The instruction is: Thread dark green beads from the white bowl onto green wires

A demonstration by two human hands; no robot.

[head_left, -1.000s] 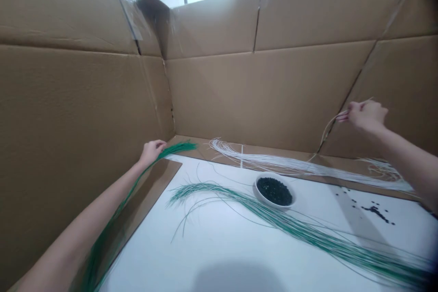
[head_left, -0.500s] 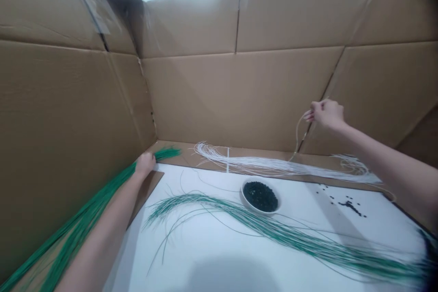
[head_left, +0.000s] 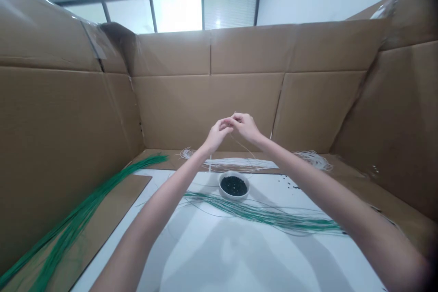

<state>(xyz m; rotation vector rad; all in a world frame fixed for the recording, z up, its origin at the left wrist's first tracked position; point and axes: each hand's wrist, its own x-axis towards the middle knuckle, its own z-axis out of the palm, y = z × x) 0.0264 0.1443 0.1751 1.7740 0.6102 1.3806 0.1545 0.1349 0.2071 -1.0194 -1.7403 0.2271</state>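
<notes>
A thin pale strand (head_left: 241, 144) shows against the tan cardboard walls (head_left: 205, 105), which are marked by darker seams. A bundle of bright green strands (head_left: 78, 219) lies at left, and white strands (head_left: 236, 163) lie behind a round white bowl (head_left: 226, 190) of black beads (head_left: 234, 185). Mixed green and white strands (head_left: 267, 214) streak the white surface (head_left: 219, 260).

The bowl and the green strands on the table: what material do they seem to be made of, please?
The bowl looks like white glazed ceramic: smooth, thick rim, soft shine; hard plastic is possible. The green strands look like thin plastic or dyed plant fibre: they bend in long, even curves and look matte, but they are too fine here to tell.
</notes>
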